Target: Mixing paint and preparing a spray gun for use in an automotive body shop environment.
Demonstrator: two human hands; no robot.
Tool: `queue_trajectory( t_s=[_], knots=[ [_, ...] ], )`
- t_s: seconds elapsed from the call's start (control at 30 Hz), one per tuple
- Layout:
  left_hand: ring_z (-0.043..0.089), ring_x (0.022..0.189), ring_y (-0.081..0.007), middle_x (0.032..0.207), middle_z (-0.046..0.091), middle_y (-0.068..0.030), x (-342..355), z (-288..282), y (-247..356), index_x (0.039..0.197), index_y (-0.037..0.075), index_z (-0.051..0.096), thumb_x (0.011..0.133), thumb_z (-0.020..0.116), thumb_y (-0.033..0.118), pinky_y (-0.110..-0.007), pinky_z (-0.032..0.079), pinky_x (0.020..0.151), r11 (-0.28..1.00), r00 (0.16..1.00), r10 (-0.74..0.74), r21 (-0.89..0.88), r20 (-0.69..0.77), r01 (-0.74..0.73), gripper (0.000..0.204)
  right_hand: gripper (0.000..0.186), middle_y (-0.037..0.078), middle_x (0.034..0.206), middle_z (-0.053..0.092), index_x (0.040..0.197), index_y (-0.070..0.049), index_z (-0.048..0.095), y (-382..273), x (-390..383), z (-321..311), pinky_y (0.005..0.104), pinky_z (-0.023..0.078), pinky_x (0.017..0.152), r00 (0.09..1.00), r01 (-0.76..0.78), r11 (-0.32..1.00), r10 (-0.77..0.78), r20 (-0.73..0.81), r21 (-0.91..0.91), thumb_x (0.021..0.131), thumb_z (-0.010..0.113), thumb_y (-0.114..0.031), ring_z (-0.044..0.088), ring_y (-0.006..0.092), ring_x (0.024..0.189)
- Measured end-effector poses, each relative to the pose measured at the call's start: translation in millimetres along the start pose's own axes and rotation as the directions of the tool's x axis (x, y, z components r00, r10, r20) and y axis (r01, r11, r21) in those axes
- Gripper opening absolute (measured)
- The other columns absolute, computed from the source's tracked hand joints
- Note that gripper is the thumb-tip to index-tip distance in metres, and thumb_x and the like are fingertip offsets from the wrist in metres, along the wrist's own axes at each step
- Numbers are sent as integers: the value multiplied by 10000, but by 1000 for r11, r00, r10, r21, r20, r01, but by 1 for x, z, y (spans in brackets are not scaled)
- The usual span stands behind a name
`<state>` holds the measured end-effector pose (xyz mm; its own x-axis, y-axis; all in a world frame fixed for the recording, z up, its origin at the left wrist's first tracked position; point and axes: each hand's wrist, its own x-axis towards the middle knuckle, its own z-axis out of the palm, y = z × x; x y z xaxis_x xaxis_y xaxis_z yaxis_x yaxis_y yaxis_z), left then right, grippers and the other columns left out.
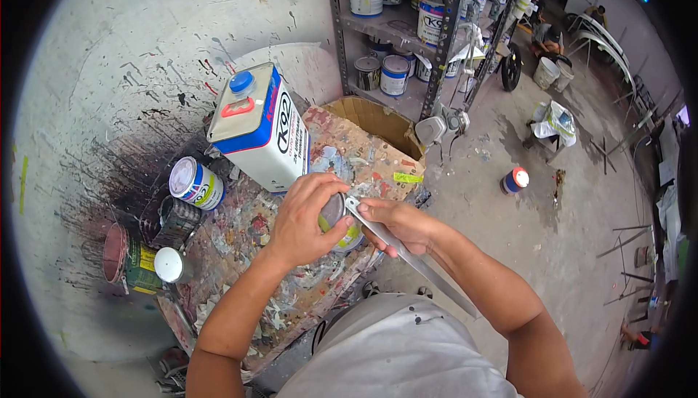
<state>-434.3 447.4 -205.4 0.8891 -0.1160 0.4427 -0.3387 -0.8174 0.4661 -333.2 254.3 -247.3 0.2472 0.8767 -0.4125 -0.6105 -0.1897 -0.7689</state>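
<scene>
My left hand is wrapped around the top of a small paint can with a grey lid and a yellow-green label, at the table's near edge. In my right hand is a long flat metal strip with a hole at one end. That holed end meets the rim of the can's lid, while the long end slants down toward my right forearm. My fingers cover part of the can. Just beyond my left hand stands a big rectangular thinner tin with a blue cap and a red handle.
On the paint-smeared table stand a blue-and-white can, a dark paint-coated container and a white-lidded can. Behind are a cardboard box, a respirator mask and shelves of cans. People work far right.
</scene>
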Motion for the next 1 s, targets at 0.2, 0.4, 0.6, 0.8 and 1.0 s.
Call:
queue_trajectory(
  t_s=[0.2,0.4,0.6,0.8,1.0],
  knots=[
    [552,1101,-366,1114,566,-183,1,7,-5,1122,24,587,776,704,122,-431,438,993,982,990,-63,-186,-125,39,377,245,20,626,541,972,-137,499,3,-8,-5,213,396,367,1000,14,997,-15,4,78,1085,430,-344,488,90,431],
    [514,1126,-215,1228,500,-137,-11,11,-15,1194,-26,538,876,631,272,-363,413,1007,828,889,-217,-559,-403,-51,446,269,3,611,536,946,-132,502,-4,-10,-6,230,417,394,993,11,980,-34,-111,-201,1090,424,-345,501,82,435],
    [560,1155,-237,1286,516,-162,-19,7,-19,1252,-35,534,900,581,410,-387,467,1013,723,875,-306,-690,-374,-42,570,281,-4,633,538,960,-116,513,-12,-14,0,238,425,431,993,-3,940,-38,-113,-341,1092,413,-342,502,83,459],
    [500,1237,-239,1304,484,-174,-36,6,-4,1278,-64,525,899,626,373,-377,382,1078,606,877,-329,-790,-350,-87,588,293,-3,610,533,945,-110,514,-13,-28,4,239,429,475,990,-41,914,-18,-142,-403,1096,405,-336,507,84,458],
    [501,1238,-246,1296,487,-182,-44,8,10,1271,-64,531,915,638,437,-389,379,1082,562,901,-293,-820,-319,-107,625,313,-1,611,528,980,-90,528,-13,-44,6,238,429,506,994,-61,876,10,-108,-478,1097,397,-349,517,89,478]
  ],
)
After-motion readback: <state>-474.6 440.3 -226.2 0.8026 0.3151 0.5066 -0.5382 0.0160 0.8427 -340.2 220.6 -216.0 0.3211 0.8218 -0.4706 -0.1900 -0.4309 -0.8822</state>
